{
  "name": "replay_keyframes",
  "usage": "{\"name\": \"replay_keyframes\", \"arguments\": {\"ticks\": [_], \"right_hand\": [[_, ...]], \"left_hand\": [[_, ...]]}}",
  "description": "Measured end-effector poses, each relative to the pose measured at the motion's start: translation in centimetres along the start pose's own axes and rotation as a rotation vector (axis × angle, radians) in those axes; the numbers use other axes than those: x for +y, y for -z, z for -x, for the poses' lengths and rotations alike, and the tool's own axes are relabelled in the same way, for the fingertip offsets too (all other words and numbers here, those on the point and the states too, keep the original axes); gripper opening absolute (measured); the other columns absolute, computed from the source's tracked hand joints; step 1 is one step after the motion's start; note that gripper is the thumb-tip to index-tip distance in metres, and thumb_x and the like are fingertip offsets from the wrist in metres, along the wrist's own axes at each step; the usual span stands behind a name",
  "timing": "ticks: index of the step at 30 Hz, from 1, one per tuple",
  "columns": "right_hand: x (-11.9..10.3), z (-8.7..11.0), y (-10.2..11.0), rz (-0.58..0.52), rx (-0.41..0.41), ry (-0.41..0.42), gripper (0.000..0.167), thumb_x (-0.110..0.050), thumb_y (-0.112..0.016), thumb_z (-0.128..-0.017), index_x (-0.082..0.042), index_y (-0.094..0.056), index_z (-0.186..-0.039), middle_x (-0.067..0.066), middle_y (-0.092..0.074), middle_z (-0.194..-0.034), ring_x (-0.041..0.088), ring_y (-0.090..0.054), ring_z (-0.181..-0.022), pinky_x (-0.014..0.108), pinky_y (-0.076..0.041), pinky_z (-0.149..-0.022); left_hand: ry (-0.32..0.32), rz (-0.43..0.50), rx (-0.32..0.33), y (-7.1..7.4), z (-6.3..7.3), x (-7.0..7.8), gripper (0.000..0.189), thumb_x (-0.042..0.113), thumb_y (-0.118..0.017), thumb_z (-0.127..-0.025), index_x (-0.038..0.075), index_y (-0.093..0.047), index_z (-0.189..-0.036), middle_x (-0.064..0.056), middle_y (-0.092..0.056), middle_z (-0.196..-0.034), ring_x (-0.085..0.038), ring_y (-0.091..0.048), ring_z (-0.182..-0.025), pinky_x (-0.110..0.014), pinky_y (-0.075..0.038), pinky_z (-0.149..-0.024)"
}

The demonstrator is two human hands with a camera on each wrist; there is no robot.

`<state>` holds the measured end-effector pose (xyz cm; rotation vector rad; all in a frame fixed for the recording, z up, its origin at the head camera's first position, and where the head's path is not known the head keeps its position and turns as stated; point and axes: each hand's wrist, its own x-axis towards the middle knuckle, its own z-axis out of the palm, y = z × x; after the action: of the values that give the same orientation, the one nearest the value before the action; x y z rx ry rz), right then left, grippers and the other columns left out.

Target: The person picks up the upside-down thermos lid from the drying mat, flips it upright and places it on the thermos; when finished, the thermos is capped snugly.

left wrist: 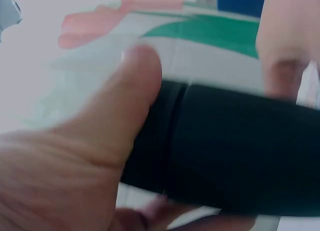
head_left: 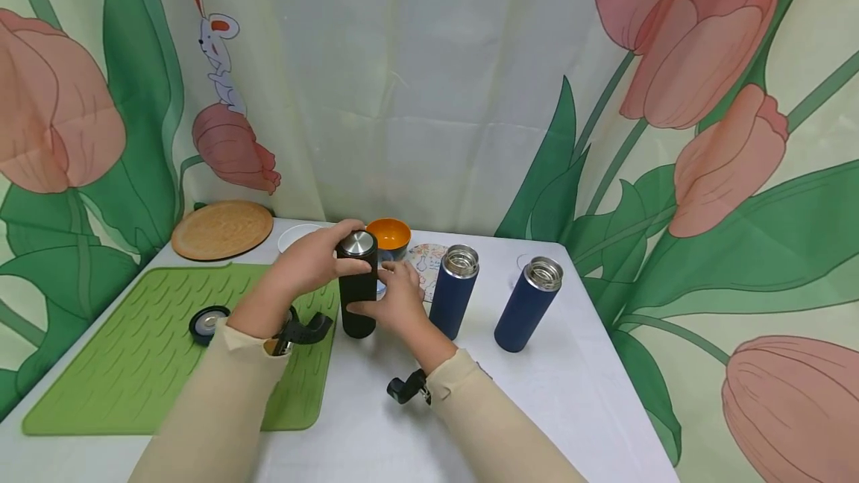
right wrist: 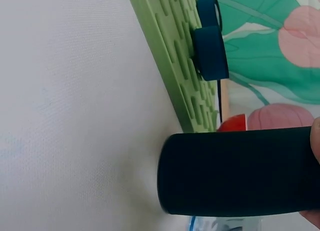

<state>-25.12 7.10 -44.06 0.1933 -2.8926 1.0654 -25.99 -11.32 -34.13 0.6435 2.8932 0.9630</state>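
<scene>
A black thermos [head_left: 358,285] with a silver-topped lid [head_left: 359,243] stands upright on the white table, just past the green mat's right edge. My left hand [head_left: 309,263] grips it around the lid from the left; the left wrist view shows the thumb across the lid [left wrist: 150,136], above a thin seam. My right hand [head_left: 396,300] holds the body lower down from the right, its fingers only partly visible at the right wrist view's edge. To the right stand two navy bottles [head_left: 454,293] [head_left: 528,305], both without lids, their steel mouths showing.
A green ridged mat [head_left: 154,349] covers the table's left side, with dark lids [right wrist: 211,52] on it. Behind are a round wooden board [head_left: 223,229], a white plate [head_left: 295,233], an orange bowl [head_left: 388,233] and a patterned sheet [head_left: 427,263]. A tulip-print curtain hangs at the back.
</scene>
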Motion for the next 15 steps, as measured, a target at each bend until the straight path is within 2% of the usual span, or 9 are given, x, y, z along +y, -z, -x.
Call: {"name": "replay_keyframes", "arguments": {"ticks": [3, 5, 7, 11, 13, 15], "right_hand": [[0.1, 0.0, 0.0, -0.009, -0.009, -0.007, 0.087, -0.053, -0.091, -0.081, -0.011, -0.059, -0.152, 0.007, -0.040, -0.168, 0.037, -0.016, -0.164, 0.073, -0.027, -0.121], [0.1, 0.1, 0.1, -0.015, -0.020, -0.020, 0.088, -0.053, -0.091, -0.081, -0.013, -0.059, -0.153, 0.006, -0.039, -0.169, 0.037, -0.014, -0.164, 0.074, -0.027, -0.121], [0.1, 0.2, 0.2, -0.020, -0.025, -0.029, 0.088, -0.052, -0.090, -0.082, -0.016, -0.057, -0.154, 0.006, -0.038, -0.170, 0.039, -0.013, -0.164, 0.076, -0.026, -0.120], [0.0, 0.3, 0.4, -0.031, -0.030, -0.044, 0.087, -0.052, -0.090, -0.082, -0.022, -0.056, -0.156, 0.006, -0.037, -0.171, 0.043, -0.010, -0.165, 0.079, -0.024, -0.120], [0.0, 0.3, 0.4, -0.032, -0.029, -0.048, 0.087, -0.052, -0.090, -0.082, -0.022, -0.056, -0.156, 0.006, -0.037, -0.171, 0.043, -0.010, -0.165, 0.080, -0.024, -0.119], [-0.1, 0.2, 0.4, -0.029, -0.028, -0.052, 0.087, -0.052, -0.091, -0.081, -0.020, -0.057, -0.155, 0.005, -0.037, -0.171, 0.043, -0.010, -0.165, 0.080, -0.024, -0.119]], "left_hand": [[-0.012, 0.022, -0.050, 0.4, -0.1, -0.3, 0.073, 0.043, -0.076, -0.099, 0.019, -0.045, -0.160, -0.014, -0.067, -0.137, -0.034, -0.066, -0.121, -0.057, -0.054, -0.101], [0.002, 0.046, -0.041, 0.1, 0.1, -0.2, 0.073, 0.045, -0.074, -0.099, 0.017, -0.044, -0.160, -0.015, -0.067, -0.139, -0.035, -0.066, -0.122, -0.057, -0.054, -0.100], [0.057, 0.059, 0.019, -0.7, 0.4, 0.4, 0.081, 0.053, -0.074, -0.097, 0.013, -0.041, -0.159, -0.017, -0.065, -0.139, -0.036, -0.068, -0.120, -0.056, -0.056, -0.097], [0.202, 0.039, 0.241, -3.0, 0.8, 2.2, 0.094, 0.067, -0.078, -0.087, 0.001, -0.041, -0.143, -0.025, -0.066, -0.122, -0.041, -0.071, -0.101, -0.052, -0.059, -0.081], [0.230, 0.013, 0.325, -3.8, 0.8, 2.8, 0.088, 0.068, -0.080, -0.085, 0.001, -0.044, -0.130, -0.023, -0.067, -0.107, -0.040, -0.070, -0.088, -0.049, -0.057, -0.071], [0.214, -0.013, 0.360, -4.1, 0.8, 2.8, 0.077, 0.065, -0.080, -0.087, 0.003, -0.046, -0.119, -0.020, -0.065, -0.097, -0.038, -0.068, -0.081, -0.047, -0.054, -0.066]]}}
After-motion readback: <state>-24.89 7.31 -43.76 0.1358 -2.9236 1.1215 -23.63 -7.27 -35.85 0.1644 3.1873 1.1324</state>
